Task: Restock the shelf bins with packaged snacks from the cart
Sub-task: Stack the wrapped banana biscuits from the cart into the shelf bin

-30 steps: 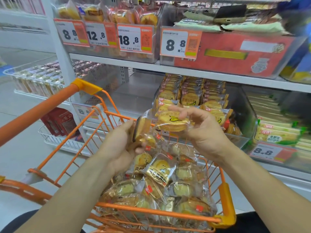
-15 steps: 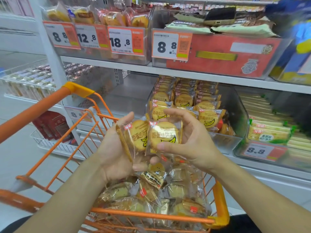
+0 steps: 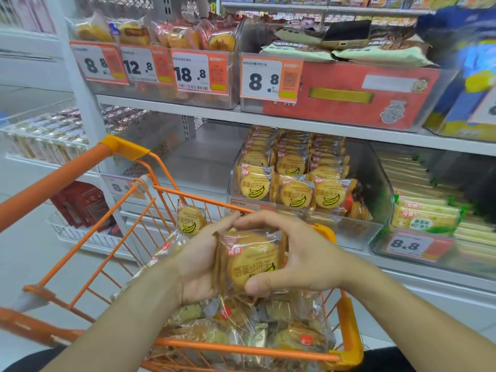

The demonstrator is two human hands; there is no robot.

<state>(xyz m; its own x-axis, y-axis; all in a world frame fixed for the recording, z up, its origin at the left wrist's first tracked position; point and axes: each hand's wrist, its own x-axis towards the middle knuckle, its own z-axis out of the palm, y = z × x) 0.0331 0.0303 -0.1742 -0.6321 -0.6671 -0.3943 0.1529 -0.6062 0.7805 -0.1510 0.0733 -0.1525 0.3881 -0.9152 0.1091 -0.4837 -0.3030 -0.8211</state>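
Count: two hands, one cart [image 3: 126, 208], one clear bin [image 3: 373, 189] of banana biscuit packs on the middle shelf. Bin front row: three packs [image 3: 296, 194] face out side by side, more ranked behind in three columns; back ranks too crowded to count. Price tags [image 3: 269, 79] legible on the upper shelf: four, reading 8.8, 12.8, 18.8, 8.8. One more 8.8 tag sits lower right.

Cart load: a loose heap of packs [image 3: 241, 331], wrappers overlapping, number cannot be told. One pack [image 3: 189, 221] stands upright against the cart's far wire wall, label facing out.

Hidden or unclear: the held stack [image 3: 251, 261] shows one full face and edges of others behind it on the left; how many packs it holds cannot be told. Top shelf right is a blue blur. The bin beyond the cart's left side is partly cut off by the handle; its tag reads only "8". Green-label packs [image 3: 426, 218] fill the bin to the right, its far end out of frame.

Hands: left hand [image 3: 198, 261] cups the stack from the left, palm against the pack edges, fingers curled over the top. Right hand [image 3: 303, 253] grips from the right, thumb pressed on the front face low down, fingers arched over the top, fingertips meeting the left hand's. Stack is held above the cart heap, in front of and below the biscuit bin, not touching it.
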